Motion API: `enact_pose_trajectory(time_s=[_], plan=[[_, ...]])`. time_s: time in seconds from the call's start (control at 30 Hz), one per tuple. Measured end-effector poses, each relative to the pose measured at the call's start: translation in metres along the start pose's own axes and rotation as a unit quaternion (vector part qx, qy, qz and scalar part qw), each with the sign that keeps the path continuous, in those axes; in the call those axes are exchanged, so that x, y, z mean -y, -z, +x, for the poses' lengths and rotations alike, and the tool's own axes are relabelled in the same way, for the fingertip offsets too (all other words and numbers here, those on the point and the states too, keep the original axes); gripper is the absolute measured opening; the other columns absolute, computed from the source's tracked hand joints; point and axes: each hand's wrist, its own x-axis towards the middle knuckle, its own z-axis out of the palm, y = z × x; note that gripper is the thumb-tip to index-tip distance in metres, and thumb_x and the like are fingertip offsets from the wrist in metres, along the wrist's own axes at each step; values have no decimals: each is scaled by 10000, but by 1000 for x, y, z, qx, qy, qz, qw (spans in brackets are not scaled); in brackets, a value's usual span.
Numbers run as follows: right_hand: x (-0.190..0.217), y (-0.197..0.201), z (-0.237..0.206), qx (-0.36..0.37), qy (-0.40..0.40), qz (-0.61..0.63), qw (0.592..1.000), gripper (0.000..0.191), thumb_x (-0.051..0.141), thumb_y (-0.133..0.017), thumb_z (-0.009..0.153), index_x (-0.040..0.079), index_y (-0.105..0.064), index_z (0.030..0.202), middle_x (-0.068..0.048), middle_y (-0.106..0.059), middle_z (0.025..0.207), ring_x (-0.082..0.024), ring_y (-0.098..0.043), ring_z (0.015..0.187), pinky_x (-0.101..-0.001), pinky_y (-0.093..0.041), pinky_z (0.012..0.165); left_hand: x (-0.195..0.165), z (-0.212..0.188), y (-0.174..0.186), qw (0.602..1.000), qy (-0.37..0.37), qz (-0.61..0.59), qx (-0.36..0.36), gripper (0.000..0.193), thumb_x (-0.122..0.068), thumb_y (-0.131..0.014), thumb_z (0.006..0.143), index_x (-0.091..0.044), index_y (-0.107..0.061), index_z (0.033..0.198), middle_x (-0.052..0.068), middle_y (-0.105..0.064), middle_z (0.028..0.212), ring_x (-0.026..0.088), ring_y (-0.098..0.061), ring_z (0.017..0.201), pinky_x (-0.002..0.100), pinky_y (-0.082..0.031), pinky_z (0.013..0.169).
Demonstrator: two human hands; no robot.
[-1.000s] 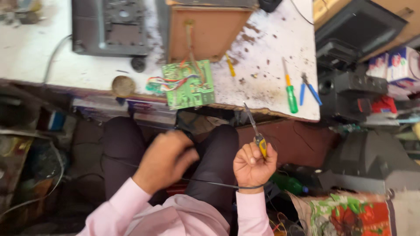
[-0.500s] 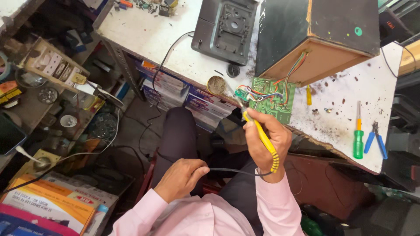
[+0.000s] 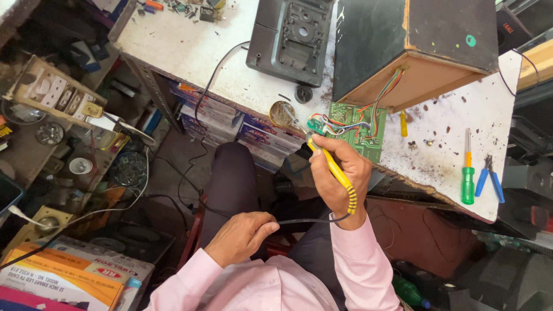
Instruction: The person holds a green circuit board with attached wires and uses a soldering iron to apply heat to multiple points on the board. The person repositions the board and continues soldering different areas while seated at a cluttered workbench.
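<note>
Yellow-handled soldering iron point(image 3: 334, 173) clamped in a closed right hand point(image 3: 340, 178) at frame centre, tip dipped toward a small round tin point(image 3: 281, 113) at the bench edge. Just right of the tip, green circuit board point(image 3: 358, 128) with coloured wires point(image 3: 351, 118) running up into a wooden speaker box point(image 3: 415, 52). Lower centre, left hand point(image 3: 242, 233) pinched lightly on the iron's black cord point(image 3: 299, 220) over the lap. Farther right on the white bench point(image 3: 190, 46), a green screwdriver point(image 3: 467, 173) and blue-handled pliers point(image 3: 489, 178). Risks, as judged: hot tip grazing wire insulation so close by; cord tugged taut and jerking the iron; tin nudged off the edge.
</note>
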Motion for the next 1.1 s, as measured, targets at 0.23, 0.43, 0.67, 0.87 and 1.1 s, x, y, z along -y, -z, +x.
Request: enact_pose_trajectory(time_s=[0.23,0.43,0.67,0.87,1.1], plan=[[-32,34,-28,-15,-72,152,986,209,55,-619,999,-14,-705,1177,-87,-737,866,-99,-641,705,-224,-507,645,-12,17,-24,965,94,-243,-42,281,-225,-551,1017,-5,-671,1146,113,-717,858,185,-679,765,309,-566,725],[-86,116,-77,-194,-143,455,858,229,157,-616,1066,-37,-656,1181,-142,-676,816,-177,-613,662,-258,-452,568,-42,83,-71,895,102,-433,-44,445,-139,-671,935,-2,-553,1341,124,-698,1226,178,-683,1069,328,-587,878],[-107,158,-124,-232,-134,315,911,233,126,-594,1053,-13,-609,1239,-154,-704,853,-164,-629,669,-230,-460,586,-89,172,-120,749,119,-645,-97,369,-176,-721,922,49,-622,1197,201,-722,1152,308,-744,1035,411,-622,888],[-121,163,-126,-217,-121,264,932,198,69,-605,1052,-26,-621,1225,-161,-729,903,-166,-644,706,-250,-495,634,-97,191,-137,753,133,-615,-193,218,-160,-730,943,36,-683,1024,185,-760,986,296,-767,903,383,-627,792],[-120,161,-131,-187,-137,147,962,224,63,-679,999,-23,-667,1206,-140,-748,945,-136,-690,778,-242,-561,710,-92,190,-161,754,33,-617,-224,115,8,-687,950,-18,-690,1062,84,-736,1020,187,-728,936,405,-642,899]])
